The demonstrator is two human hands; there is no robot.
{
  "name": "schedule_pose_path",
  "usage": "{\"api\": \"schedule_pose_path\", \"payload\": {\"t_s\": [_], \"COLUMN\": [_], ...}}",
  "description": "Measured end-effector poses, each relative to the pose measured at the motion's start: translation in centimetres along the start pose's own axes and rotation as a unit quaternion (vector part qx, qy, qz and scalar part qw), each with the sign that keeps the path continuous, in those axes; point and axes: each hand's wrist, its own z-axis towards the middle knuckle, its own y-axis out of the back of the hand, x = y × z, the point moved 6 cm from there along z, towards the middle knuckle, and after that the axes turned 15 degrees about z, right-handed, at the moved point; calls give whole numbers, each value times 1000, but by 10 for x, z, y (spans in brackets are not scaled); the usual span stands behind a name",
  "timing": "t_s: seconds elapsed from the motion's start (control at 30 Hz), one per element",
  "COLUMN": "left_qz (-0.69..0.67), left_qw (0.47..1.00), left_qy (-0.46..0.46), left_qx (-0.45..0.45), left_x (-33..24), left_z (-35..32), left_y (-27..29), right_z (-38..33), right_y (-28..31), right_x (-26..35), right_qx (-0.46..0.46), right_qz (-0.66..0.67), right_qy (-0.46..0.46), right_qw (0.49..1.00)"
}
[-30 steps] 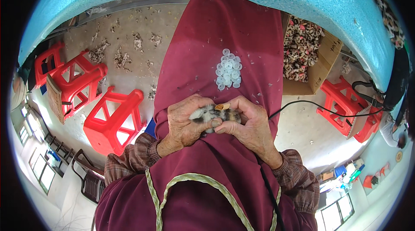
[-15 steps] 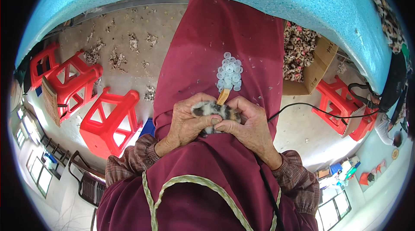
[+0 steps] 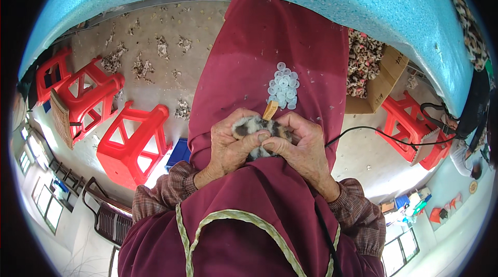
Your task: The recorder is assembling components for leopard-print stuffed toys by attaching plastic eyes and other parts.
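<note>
Hands — left [image 3: 228, 147], right [image 3: 295, 144] — closed around speckled fabric piece [image 3: 251, 125]; brown cardboard box [image 3: 381, 82] right

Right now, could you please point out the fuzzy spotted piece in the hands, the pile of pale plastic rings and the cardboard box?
Fuzzy spotted piece [image 3: 248, 125], head view, its grey-white top.
Pile of pale plastic rings [image 3: 283, 86], head view, pile's middle.
Cardboard box [image 3: 385, 75], head view, its outer side wall.

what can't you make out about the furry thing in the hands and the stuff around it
- Spotted fabric piece, head view: mostly hidden by the left hand and right hand, so its shape is unclear.
- Tan stick: lower end hidden behind the fingers.
- Pale plastic rings on the maroon lap cloth: too small to count.
- Cardboard box: contents partly cut off by the lap.
</note>
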Motion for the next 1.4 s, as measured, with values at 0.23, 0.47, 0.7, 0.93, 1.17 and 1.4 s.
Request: {"api": "schedule_pose_path", "payload": {"t_s": [0.23, 0.47, 0.7, 0.93, 1.17, 1.4], "left_qz": [-47, -59, 117, 247, 317, 329], "left_qw": [999, 997, 979, 849, 723, 713], "left_qy": [21, 19, -164, -466, -611, -614], "left_qx": [14, -37, -41, 27, 59, 85], "left_x": [4, 4, -29, -60, -73, -73], "left_z": [3, -1, 3, -21, -50, -59], "left_y": [-1, 2, 15, 13, 11, 9], "right_z": [2, 7, 10, -9, -28, -41], "right_y": [-2, -4, -5, -6, -28, -29], "right_x": [0, 0, 5, 21, 49, 45], "right_qx": [-12, -4, 81, 126, 199, 199], "right_qz": [-5, -35, 81, 34, -82, -134], "right_qy": [-7, 0, 4, 23, 142, 165], "right_qw": [1000, 999, 993, 991, 966, 957]}}
